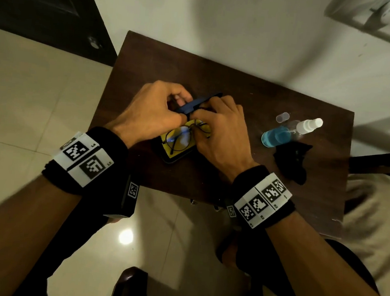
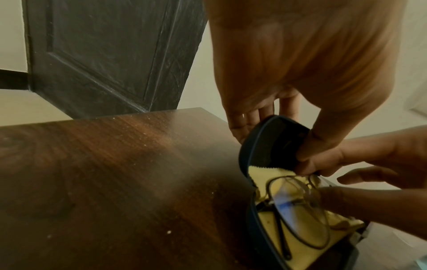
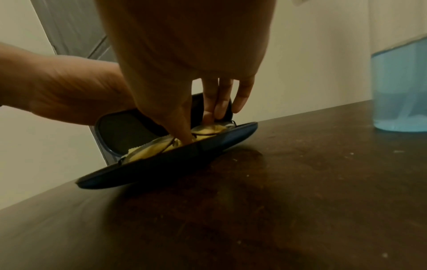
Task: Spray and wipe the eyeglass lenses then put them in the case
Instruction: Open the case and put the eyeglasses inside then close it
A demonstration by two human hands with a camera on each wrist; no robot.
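At the centre of the head view, on a dark wooden table [image 1: 253, 87], a navy eyeglass case [image 1: 172, 156] lies open with its lid [image 2: 272, 142] raised. The left hand [image 1: 150, 111] pinches the lid's edge between thumb and curled fingers. Thin dark-framed eyeglasses [image 2: 298, 210] lie folded inside the case on a yellow cloth [image 2: 298, 250] that lines its tray. The right hand [image 1: 223, 133] reaches into the case from the right of the frame, its thumb [image 3: 182, 127] pressing down at the bridge between the lenses and its fingers curled at the far rim of the frame, so it pinches the eyeglasses in place.

Toward the right of the head view, well apart from the case, a clear spray bottle [image 1: 282, 134] of blue liquid with a white nozzle stands beside its loose transparent cap [image 1: 282, 117]. A crumpled black cloth [image 1: 292, 161] lies just below the bottle in the frame.

Both wrists wear black bands carrying white plates printed with square black-and-white marker codes [image 1: 87, 159]; small characters beside them are too blurred to read with certainty. No brand name or label is legible on the bottle or the case.
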